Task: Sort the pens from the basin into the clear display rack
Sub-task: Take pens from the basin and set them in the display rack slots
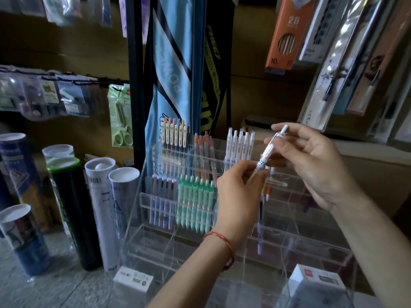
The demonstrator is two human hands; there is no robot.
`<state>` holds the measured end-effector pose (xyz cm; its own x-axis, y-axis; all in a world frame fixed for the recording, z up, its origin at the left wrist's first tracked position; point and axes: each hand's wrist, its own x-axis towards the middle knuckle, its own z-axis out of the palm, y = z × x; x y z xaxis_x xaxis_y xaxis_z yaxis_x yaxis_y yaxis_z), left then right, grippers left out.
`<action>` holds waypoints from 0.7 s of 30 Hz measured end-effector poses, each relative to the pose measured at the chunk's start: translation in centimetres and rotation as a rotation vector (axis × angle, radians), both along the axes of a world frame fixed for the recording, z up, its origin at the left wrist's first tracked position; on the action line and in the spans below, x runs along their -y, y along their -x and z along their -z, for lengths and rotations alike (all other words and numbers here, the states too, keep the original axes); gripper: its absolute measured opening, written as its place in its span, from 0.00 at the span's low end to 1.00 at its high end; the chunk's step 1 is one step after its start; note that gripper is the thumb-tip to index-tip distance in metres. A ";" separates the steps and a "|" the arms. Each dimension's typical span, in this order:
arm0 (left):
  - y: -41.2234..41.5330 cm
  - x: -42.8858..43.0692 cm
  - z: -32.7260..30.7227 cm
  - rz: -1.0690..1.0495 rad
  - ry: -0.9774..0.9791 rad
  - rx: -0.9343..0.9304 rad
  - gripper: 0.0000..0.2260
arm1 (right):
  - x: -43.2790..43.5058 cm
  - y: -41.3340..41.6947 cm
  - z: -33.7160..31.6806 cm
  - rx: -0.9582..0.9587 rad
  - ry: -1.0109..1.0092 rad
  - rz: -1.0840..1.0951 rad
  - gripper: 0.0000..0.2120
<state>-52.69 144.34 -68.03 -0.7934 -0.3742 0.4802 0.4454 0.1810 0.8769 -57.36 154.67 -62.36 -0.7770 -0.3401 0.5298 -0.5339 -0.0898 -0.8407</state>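
Note:
A white pen [268,152] is held tilted in front of the clear display rack [155,245]. My left hand [240,192] pinches its lower end, and my right hand [311,165] holds its upper part with thumb and fingers. More pens hang from my left hand below the white one. The rack's tiers hold groups of cream pens [174,134], orange-capped pens [203,150], white pens [240,143], lilac pens [161,201] and mint pens [195,203]. The basin is out of view.
Several cylindrical tubes [73,210] stand left of the rack. A white box [318,283] sits at the lower right and a label card [133,281] lies in front of the rack. Racket bags [178,74] and packaged goods hang behind.

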 end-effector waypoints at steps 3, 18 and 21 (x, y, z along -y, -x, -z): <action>0.8 0.1 -1.6 -0.092 0.050 -0.045 0.03 | 0.4 0.7 -1.8 -0.092 -0.019 0.025 0.09; 5.5 5.1 -1.7 -0.384 0.755 0.129 0.31 | 1.9 6.1 -2.0 -0.224 -0.462 0.189 0.12; 5.6 5.2 -1.6 -0.379 0.757 0.123 0.32 | 2.4 6.4 -1.4 -0.192 -0.622 0.177 0.10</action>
<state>-58.25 139.13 -66.46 -0.7426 -0.2375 0.6262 0.1460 0.8551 0.4974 -63.78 152.31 -60.95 -0.7605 -0.5029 0.4108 -0.6414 0.4832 -0.5960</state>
